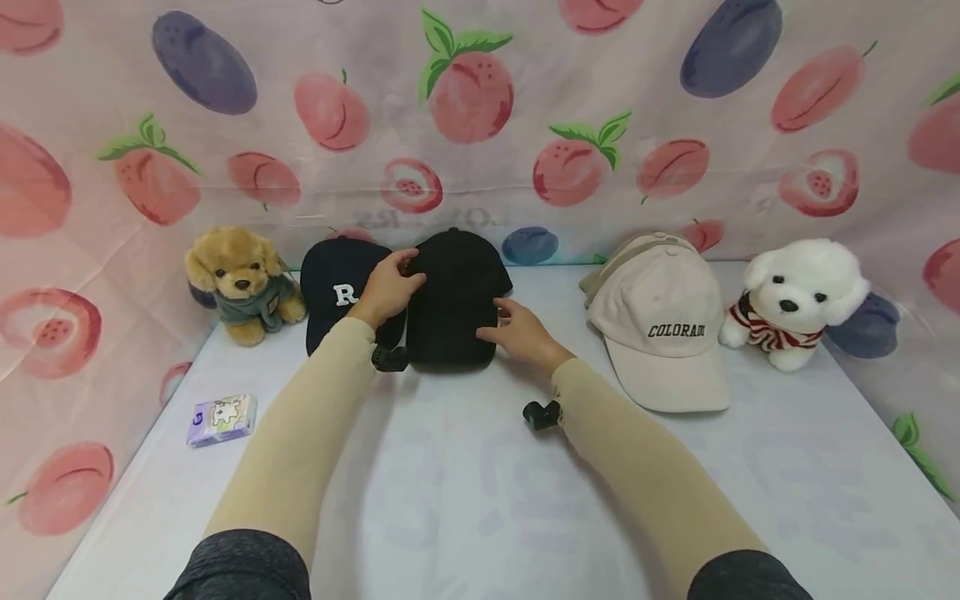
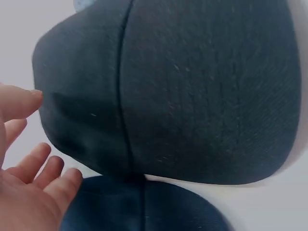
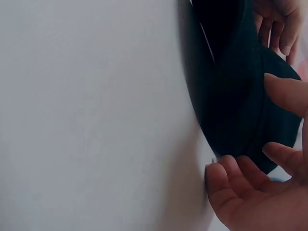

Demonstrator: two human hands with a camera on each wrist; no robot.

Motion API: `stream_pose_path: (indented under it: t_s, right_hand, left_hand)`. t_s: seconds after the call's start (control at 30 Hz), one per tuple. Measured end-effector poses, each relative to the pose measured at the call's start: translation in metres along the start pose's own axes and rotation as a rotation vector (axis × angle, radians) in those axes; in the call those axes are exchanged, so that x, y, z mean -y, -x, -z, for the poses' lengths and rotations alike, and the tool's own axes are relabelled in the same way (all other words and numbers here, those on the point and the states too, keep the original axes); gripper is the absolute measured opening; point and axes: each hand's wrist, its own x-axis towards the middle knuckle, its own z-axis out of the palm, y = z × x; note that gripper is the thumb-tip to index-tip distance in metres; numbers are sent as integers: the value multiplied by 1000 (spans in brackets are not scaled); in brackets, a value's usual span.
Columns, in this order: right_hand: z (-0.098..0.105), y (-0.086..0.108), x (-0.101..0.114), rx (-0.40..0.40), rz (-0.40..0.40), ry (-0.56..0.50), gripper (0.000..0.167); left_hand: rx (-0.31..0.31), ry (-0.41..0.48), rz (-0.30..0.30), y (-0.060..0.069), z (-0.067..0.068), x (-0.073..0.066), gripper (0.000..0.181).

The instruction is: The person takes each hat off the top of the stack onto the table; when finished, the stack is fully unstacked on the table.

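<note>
A plain black baseball cap point(image 1: 453, 308) sits mid-table near the back, its brim toward me. My left hand point(image 1: 392, 287) is at its upper left side. In the left wrist view, that hand's thumb point(image 2: 21, 102) meets the cap's edge and the other fingers are spread apart. On the opposite side, my right hand point(image 1: 528, 337) has loosely bent fingers point(image 3: 226, 178) at the cap's rim, with the thumb held apart. Neither hand is curled round the cap. A navy cap point(image 1: 330, 292) with a white R stands just left of it, partly behind my left hand.
A beige COLORADO cap point(image 1: 660, 317) stands at right, with another cap point(image 1: 596, 279) showing behind it. A brown plush dog point(image 1: 243, 283) and a white plush dog point(image 1: 798, 304) flank the caps. A purple tissue pack point(image 1: 222, 420) lies at left. A fruit-print cloth hangs behind the table.
</note>
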Motion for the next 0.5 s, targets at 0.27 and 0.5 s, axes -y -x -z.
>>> stream_pose_path:
  t_s: [0.27,0.5]
  right_hand:
    - [26,31,-9,31,63,19,73]
    - [59,68,-21,33,133,57,75]
  left_hand:
    - [57,-49,-36,17,3,-17,60]
    - [95,-61,-90,33,-8,-34,62]
